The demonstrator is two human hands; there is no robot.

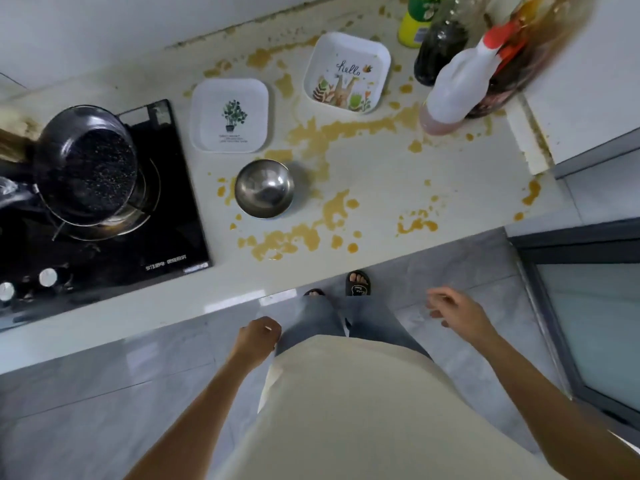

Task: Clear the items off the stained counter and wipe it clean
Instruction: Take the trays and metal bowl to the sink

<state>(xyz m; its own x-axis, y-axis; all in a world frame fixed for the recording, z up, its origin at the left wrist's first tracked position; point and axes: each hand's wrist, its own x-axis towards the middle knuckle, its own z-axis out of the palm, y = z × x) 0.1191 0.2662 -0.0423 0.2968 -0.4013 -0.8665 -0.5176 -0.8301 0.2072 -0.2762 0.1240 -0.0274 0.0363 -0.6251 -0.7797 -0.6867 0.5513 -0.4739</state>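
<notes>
The white counter [398, 174] is spattered with orange-brown stains. On it lie a white square plate with a plant print [229, 115], a deeper white dish lettered "hello" [347, 73] and a steel bowl [264, 188]. A white spray bottle with a red trigger [457, 88] and dark sauce bottles [440, 50] stand at the back right. My left hand [258, 336] hangs below the counter edge with fingers curled, holding nothing. My right hand [453, 310] hovers over the floor, fingers loosely spread, holding nothing.
A black hob [166, 216] with a dark pot [86, 164] on it takes up the counter's left. A yellow-green bottle [414, 26] stands at the back. A lower cabinet and glass panel [588, 306] are on the right. My feet in sandals stand on grey tiles.
</notes>
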